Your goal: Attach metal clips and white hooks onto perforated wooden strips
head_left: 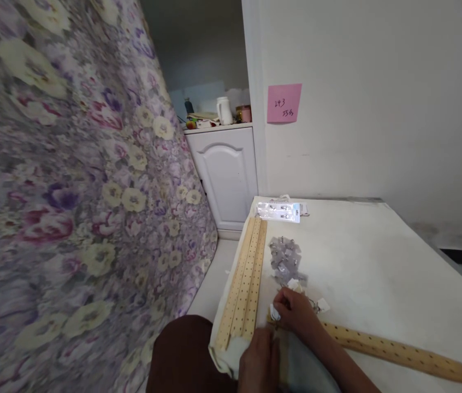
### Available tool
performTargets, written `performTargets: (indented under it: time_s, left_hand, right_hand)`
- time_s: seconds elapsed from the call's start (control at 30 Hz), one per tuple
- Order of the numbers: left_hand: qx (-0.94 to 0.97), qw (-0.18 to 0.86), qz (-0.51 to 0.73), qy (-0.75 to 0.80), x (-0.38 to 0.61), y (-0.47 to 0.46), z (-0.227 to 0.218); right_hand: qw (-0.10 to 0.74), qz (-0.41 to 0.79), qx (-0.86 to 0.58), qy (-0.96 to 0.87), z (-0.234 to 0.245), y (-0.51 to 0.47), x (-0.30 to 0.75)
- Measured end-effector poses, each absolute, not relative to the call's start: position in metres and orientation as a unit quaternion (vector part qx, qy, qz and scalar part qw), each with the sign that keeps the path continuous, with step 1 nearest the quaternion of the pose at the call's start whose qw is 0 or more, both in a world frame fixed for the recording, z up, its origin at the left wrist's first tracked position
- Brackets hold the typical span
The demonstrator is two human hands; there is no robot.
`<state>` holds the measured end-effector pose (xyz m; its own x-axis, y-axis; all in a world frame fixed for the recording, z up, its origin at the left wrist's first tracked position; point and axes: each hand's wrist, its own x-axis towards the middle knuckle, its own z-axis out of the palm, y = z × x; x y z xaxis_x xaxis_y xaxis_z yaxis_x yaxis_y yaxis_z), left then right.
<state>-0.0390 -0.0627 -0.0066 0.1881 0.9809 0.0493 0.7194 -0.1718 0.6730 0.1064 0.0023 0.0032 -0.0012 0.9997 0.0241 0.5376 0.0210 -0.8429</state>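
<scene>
My right hand (296, 310) is above the near part of the cloth-covered table, thumb and fingers pinched on a small whitish packet (274, 313). My left hand (259, 355) is closer to me at the table's front edge, its fingers closed; whatever they hold is hidden. Beside my right hand lie small white tags (323, 304). Beyond it is a cluster of small clear bags (285, 259) with metallic bits in them. A long wooden strip with holes (390, 347) extends right from under my right forearm.
Several perforated wooden strips (247, 278) lie side by side along the table's left edge. A clear package (278, 212) is at the far edge. A floral curtain (92, 191) hangs at left. A pink note (284, 103) is on the wall, near a white cabinet (226, 180).
</scene>
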Motion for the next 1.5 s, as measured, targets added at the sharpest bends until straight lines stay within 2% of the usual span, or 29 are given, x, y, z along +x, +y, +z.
performTargets:
  time_s: [0.23,0.6,0.97,1.27,1.5]
  left_hand:
    - [0.719,0.258,0.183,0.619,-0.035,-0.058,0.003]
    - [0.738,0.204,0.204,0.610,-0.033,-0.055,-0.006]
    - [0.737,0.202,0.221,0.605,-0.034,-0.056,-0.009]
    - [0.742,0.167,0.232,0.606,-0.033,-0.054,-0.008]
    - [0.737,0.183,0.263,0.595,-0.033,-0.055,-0.001]
  right_hand:
    - [0.333,0.316,-0.633,-0.623,-0.007,0.006,0.107]
    - [0.296,0.294,-0.642,-0.644,-0.006,0.011,0.108]
    - [0.266,0.318,-0.641,-0.646,0.001,0.013,0.111]
    - [0.253,0.293,-0.664,-0.640,-0.006,0.011,0.106]
    - [0.248,0.288,-0.660,-0.648,-0.004,0.011,0.106]
